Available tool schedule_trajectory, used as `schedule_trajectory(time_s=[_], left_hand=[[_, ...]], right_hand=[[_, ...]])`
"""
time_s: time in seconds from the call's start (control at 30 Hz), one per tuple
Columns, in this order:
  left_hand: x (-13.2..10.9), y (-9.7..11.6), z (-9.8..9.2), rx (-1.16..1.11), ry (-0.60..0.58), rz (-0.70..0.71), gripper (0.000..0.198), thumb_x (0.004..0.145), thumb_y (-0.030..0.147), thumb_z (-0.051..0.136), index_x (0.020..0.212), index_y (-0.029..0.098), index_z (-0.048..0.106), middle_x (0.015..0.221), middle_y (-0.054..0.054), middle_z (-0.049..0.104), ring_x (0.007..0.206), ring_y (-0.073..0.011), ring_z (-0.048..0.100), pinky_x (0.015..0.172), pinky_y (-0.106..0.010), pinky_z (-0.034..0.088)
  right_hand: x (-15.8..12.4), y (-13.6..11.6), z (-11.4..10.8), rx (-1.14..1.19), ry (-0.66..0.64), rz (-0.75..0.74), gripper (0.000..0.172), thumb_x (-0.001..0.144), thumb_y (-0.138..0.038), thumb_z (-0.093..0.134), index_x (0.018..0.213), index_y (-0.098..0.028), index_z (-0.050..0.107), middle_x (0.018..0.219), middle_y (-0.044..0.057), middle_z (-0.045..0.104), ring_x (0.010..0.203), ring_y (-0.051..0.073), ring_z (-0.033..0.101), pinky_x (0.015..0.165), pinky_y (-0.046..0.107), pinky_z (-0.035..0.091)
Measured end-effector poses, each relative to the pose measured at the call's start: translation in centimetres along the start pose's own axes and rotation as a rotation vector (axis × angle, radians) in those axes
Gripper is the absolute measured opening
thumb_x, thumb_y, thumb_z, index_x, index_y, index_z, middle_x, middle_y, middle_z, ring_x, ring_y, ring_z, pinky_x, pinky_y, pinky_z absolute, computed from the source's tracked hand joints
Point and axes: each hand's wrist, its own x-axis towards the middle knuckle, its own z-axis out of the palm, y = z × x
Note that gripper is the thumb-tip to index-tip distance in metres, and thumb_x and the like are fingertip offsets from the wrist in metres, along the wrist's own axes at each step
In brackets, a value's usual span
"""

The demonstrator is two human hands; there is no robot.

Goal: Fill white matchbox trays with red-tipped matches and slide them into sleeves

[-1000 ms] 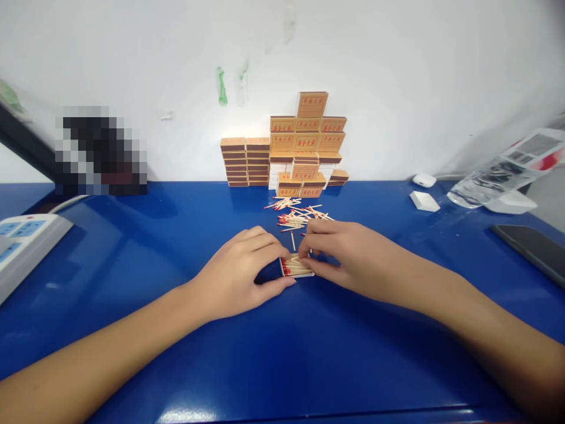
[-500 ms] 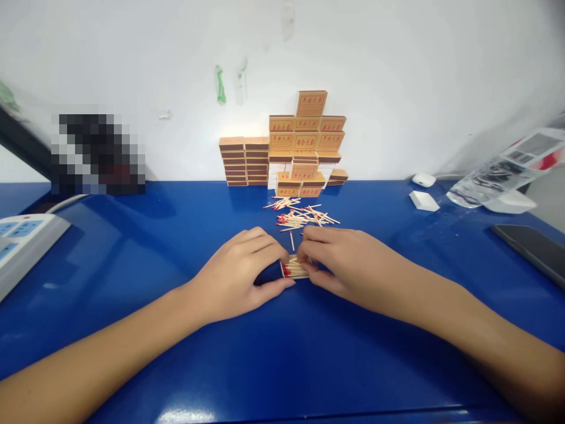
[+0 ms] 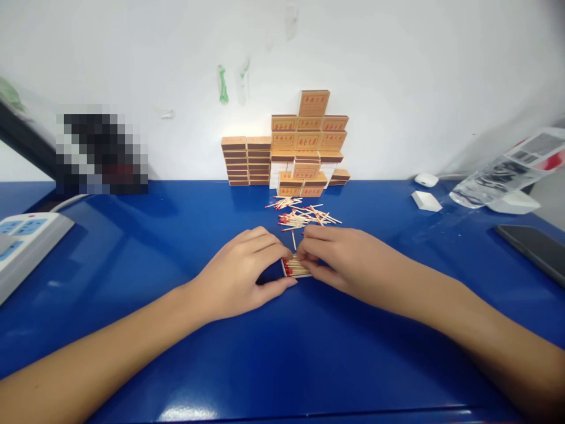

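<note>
A small matchbox tray [image 3: 296, 268] filled with red-tipped matches lies on the blue table in front of me. My left hand [image 3: 247, 274] holds its left end between thumb and forefinger. Over the tray's right end, my right hand [image 3: 339, 259] has its fingers bent together at the matches; whether a match is pinched between them is hidden. One loose match [image 3: 293, 240] lies just behind the tray, and a pile of loose matches [image 3: 295, 219] spreads farther back.
Matchboxes [image 3: 308, 141] are stacked against the wall, beside lower stacks [image 3: 246, 161]. A white device [image 3: 33, 235] sits at the left. On the right are a clear plastic bottle [image 3: 489, 176], a black phone [image 3: 534, 250], a white block [image 3: 426, 201] and a small white case [image 3: 426, 179].
The view has shifted slightly, moving the scene a little to the right. Both hands remain at the tray; the matches in it look more evenly lined up.
</note>
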Motion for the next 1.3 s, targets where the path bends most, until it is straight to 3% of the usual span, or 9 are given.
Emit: schedule_trajectory(time_s=[0.17, 0.27, 0.43, 0.67, 0.87, 1.03, 1.17, 1.3], left_hand=[[0.0, -0.1, 0.0, 0.001, -0.011, -0.009, 0.016, 0.099, 0.032, 0.07, 0.107, 0.018, 0.067, 0.105, -0.007, 0.074, 0.099, -0.0245, 0.065, 0.089, -0.041, 0.053], [0.0, 0.0, -0.1, 0.009, -0.021, -0.011, 0.017, 0.099, 0.033, 0.07, 0.107, 0.018, 0.068, 0.105, -0.008, 0.074, 0.1, -0.0251, 0.066, 0.09, -0.042, 0.053], [-0.1, -0.1, -0.1, 0.006, -0.005, -0.028, 0.022, 0.097, 0.033, 0.073, 0.113, 0.019, 0.067, 0.105, -0.006, 0.075, 0.101, -0.0246, 0.066, 0.09, -0.041, 0.053], [-0.2, -0.2, 0.0, 0.045, 0.056, -0.066, 0.023, 0.092, 0.032, 0.079, 0.107, 0.02, 0.067, 0.098, -0.003, 0.074, 0.097, -0.0231, 0.065, 0.089, -0.04, 0.054], [0.1, 0.2, -0.3, 0.083, 0.17, -0.112, 0.043, 0.087, 0.056, 0.08, 0.102, 0.018, 0.068, 0.097, -0.007, 0.074, 0.093, -0.0249, 0.065, 0.086, -0.043, 0.054], [0.1, 0.0, -0.1, 0.111, 0.202, -0.133, 0.011, 0.099, 0.027, 0.065, 0.093, 0.018, 0.068, 0.094, -0.006, 0.072, 0.091, -0.0225, 0.063, 0.086, -0.042, 0.053], [0.0, -0.1, 0.0, 0.096, 0.161, -0.106, 0.009, 0.098, 0.02, 0.063, 0.094, 0.018, 0.071, 0.099, -0.006, 0.072, 0.094, -0.0225, 0.062, 0.088, -0.042, 0.053], [-0.1, -0.2, 0.0, 0.071, 0.152, -0.077, 0.01, 0.098, 0.017, 0.063, 0.097, 0.018, 0.073, 0.102, -0.007, 0.072, 0.096, -0.0224, 0.062, 0.09, -0.042, 0.053]], right_hand=[[0.2, -0.4, -0.1, -0.085, 0.014, -0.018, 0.015, 0.103, -0.015, 0.057, 0.091, -0.017, 0.065, 0.095, 0.006, 0.068, 0.073, 0.016, 0.063, 0.065, 0.03, 0.042], [0.2, -0.2, -0.2, -0.119, 0.086, -0.01, 0.015, 0.102, -0.013, 0.053, 0.096, -0.017, 0.067, 0.096, 0.008, 0.068, 0.079, 0.019, 0.064, 0.067, 0.031, 0.042], [0.0, 0.4, -0.6, -0.137, 0.174, -0.007, 0.014, 0.101, -0.013, 0.053, 0.098, -0.017, 0.066, 0.098, 0.008, 0.069, 0.078, 0.019, 0.062, 0.068, 0.031, 0.041], [0.1, 1.1, -1.2, -0.212, 0.193, 0.066, 0.021, 0.105, -0.021, 0.047, 0.097, -0.018, 0.066, 0.093, 0.009, 0.071, 0.079, 0.021, 0.063, 0.067, 0.031, 0.039], [0.0, 1.8, -1.7, -0.274, 0.159, 0.159, 0.02, 0.104, -0.022, 0.049, 0.091, -0.019, 0.065, 0.092, 0.007, 0.07, 0.076, 0.02, 0.061, 0.063, 0.033, 0.035], [0.2, 2.0, -1.7, -0.238, 0.111, 0.269, 0.024, 0.102, -0.028, 0.056, 0.08, -0.02, 0.061, 0.087, 0.006, 0.07, 0.069, 0.018, 0.058, 0.06, 0.033, 0.033], [0.6, 1.3, -1.1, -0.178, 0.046, 0.346, 0.032, 0.104, -0.035, 0.057, 0.076, -0.02, 0.06, 0.084, 0.005, 0.071, 0.071, 0.019, 0.061, 0.061, 0.032, 0.034], [0.8, 1.0, -0.5, -0.12, 0.067, 0.381, 0.023, 0.1, -0.032, 0.062, 0.081, -0.019, 0.066, 0.089, 0.007, 0.073, 0.076, 0.02, 0.065, 0.061, 0.031, 0.038]])
